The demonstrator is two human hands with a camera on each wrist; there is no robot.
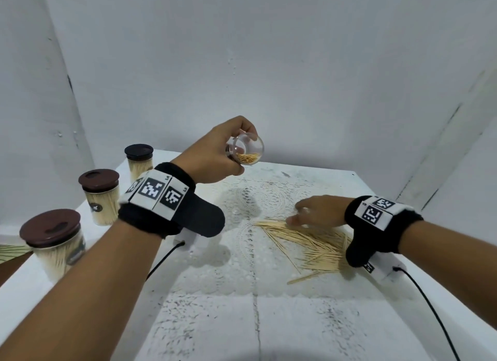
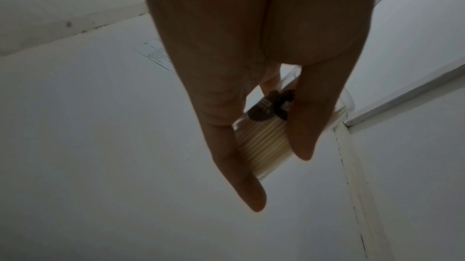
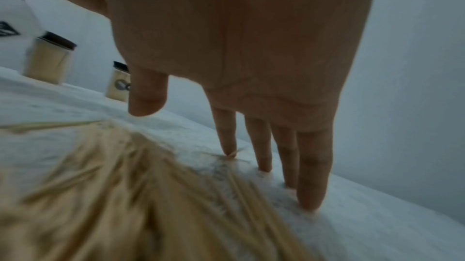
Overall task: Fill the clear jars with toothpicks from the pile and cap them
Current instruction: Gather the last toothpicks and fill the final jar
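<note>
Toothpicks point(image 1: 309, 246) lie in a loose pile at the right centre of the head view, spread over a white lace mat point(image 1: 250, 199) that covers the middle of the white table point(image 1: 215, 331). The right hand point(image 1: 318, 210) sits at the pile's upper edge with its fingers point(image 3: 313, 173) straight and a little spread, their tips pressing down on the mat just beside the sticks; the thumb stands off to the side and holds nothing.

Above the table, in the upper centre of the head view, the left hand point(image 1: 219, 156) holds a clear jar point(image 1: 246, 149) in the air, tilted so that its open mouth faces the camera. A small bunch of toothpicks lies along the lower side inside it. In the left wrist view the fingers and thumb wrap round the jar's point(image 2: 266, 136) wall, with the sticks showing pale through the plastic under a dark label.

Along the left edge of the head view stand three capped jars, each packed with toothpicks: a near jar point(image 1: 53, 242) at lower left, a middle jar point(image 1: 100, 196) above it, both with brown lids, and a far jar point(image 1: 139, 161) with a darker lid at the table's back corner. All three stand upright and well apart from the pile.
</note>
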